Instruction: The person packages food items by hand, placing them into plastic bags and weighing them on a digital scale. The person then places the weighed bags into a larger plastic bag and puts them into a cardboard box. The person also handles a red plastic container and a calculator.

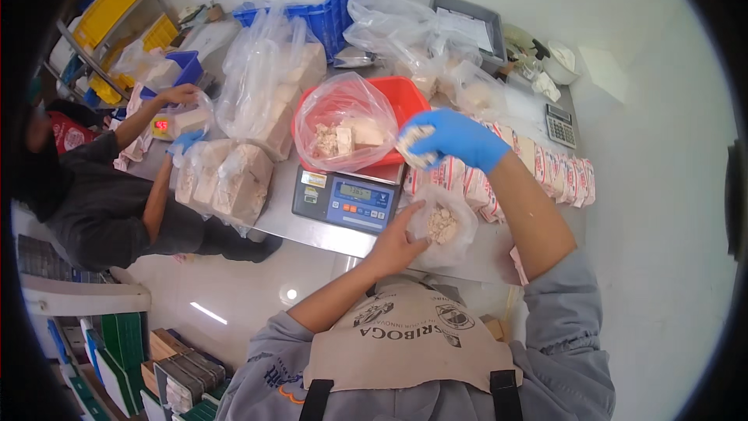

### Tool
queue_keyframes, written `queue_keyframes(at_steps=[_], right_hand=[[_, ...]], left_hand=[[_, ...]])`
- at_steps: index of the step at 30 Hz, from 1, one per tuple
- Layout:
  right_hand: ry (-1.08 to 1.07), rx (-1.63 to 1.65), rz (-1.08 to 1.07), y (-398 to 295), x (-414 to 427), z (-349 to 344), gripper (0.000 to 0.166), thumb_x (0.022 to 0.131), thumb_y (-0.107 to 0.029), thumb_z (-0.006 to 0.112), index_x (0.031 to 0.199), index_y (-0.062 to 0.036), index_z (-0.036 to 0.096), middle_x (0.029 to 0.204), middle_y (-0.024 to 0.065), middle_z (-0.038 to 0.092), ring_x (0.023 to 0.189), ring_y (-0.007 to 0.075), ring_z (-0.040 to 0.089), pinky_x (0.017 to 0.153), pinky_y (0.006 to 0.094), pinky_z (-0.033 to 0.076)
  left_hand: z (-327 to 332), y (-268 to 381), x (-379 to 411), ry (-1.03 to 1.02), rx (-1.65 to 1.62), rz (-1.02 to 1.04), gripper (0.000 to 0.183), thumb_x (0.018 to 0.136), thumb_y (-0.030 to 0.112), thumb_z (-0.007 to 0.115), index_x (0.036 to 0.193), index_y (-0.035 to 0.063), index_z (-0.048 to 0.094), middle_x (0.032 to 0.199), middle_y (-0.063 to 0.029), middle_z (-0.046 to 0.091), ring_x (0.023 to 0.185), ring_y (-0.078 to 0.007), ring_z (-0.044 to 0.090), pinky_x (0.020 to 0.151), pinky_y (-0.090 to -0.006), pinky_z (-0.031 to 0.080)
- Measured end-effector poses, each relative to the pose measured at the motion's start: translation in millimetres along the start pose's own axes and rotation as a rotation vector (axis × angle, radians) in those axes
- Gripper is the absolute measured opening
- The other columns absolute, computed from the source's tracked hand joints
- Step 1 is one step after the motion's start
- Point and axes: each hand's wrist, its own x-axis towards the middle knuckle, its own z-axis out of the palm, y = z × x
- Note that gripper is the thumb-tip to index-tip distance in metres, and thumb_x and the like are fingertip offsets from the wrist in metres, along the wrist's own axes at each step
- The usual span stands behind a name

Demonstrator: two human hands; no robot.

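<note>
My right hand (459, 139), in a blue glove, grips a pale crumbly lump (418, 143) above the right edge of a red plastic tub (403, 96). Bare, my left hand (400, 242) holds the rim of a small clear plastic bag (461, 210) with pale crumbs (442, 225) in it. The tub stands on a digital scale (356, 199) with a lit display. Inside the tub lies a large clear bag (362, 93) of crumbs and pale blocks (345, 140). Red-and-white wrapped packs (540, 166) line the table just right of the tub.
Large bagged pale blocks (239, 181) stand left of the scale. At far left a co-worker (111, 204) handles a bag over a small scale (163, 127). Behind are a blue crate (318, 17) and a grey tray (497, 23); a calculator (560, 126) lies at right.
</note>
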Motion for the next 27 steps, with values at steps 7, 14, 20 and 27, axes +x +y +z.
queue_keyframes(at_steps=[7,14,20,27], right_hand=[[0.239,-0.781,-0.243,0.3,122.2,34.6,0.031,0.078,-0.019,0.073,0.107,-0.0074,0.074,0.097,0.0164,0.070,0.091,0.0284,0.068,0.080,0.0383,0.056],[0.265,-0.380,-0.196,-24.7,123.8,50.3,0.026,0.076,-0.015,0.075,0.099,-0.0029,0.075,0.094,0.0141,0.072,0.078,0.0232,0.072,0.065,0.0353,0.060],[0.169,-0.176,-0.166,-49.0,113.7,42.6,0.025,0.083,-0.013,0.072,0.104,0.0004,0.073,0.095,0.0100,0.068,0.071,0.0157,0.067,0.058,0.0279,0.057],[0.160,-0.148,-0.207,-60.4,102.7,38.9,0.028,0.086,-0.015,0.070,0.109,0.0009,0.071,0.097,0.0113,0.069,0.068,0.0158,0.066,0.059,0.0274,0.057]], left_hand=[[-3.1,4.5,-16.3,-0.001,0.072,0.064,0.074,0.086,0.013,0.072,0.152,0.0125,0.037,0.126,-0.0090,0.059,0.067,-0.0089,0.053,0.063,-0.0261,0.048],[-18.0,-3.5,-28.0,-0.013,0.080,0.016,0.070,0.087,0.013,0.071,0.150,0.0121,0.041,0.123,-0.0104,0.059,0.075,-0.0102,0.057,0.069,-0.0264,0.051],[-23.5,1.8,-28.5,-0.077,0.047,0.010,0.067,0.088,0.014,0.070,0.148,0.0102,0.042,0.131,-0.0176,0.055,0.081,-0.0117,0.062,0.075,-0.0272,0.053],[-26.5,-0.6,-25.7,-0.131,0.062,-0.024,0.067,0.088,0.015,0.071,0.148,0.0117,0.043,0.129,-0.0189,0.054,0.083,-0.0129,0.064,0.076,-0.0280,0.054]])
